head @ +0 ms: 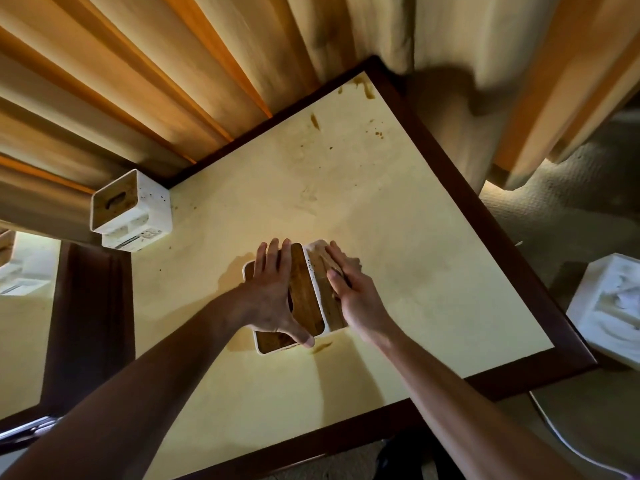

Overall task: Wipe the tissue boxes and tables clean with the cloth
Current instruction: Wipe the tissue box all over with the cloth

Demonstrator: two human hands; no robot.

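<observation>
Wood-topped tissue box (304, 299): set mid-table, steadied by the left hand (273, 292), fingers laid flat and straight.
Cloth (320, 259): pressed against the box's side under the right hand (349, 289), fingers extended over it.
Table (398, 237): brown stains left near the far corner.
Risk: box could be slid through the wet smear beside it if pushed unevenly.
Second tissue box (131, 211): parked at the far-left edge, speckled.

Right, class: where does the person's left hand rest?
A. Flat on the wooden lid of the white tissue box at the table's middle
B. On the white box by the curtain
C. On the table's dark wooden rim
A: the left hand lies with fingers spread on the white tissue box with a wooden lid.
</observation>
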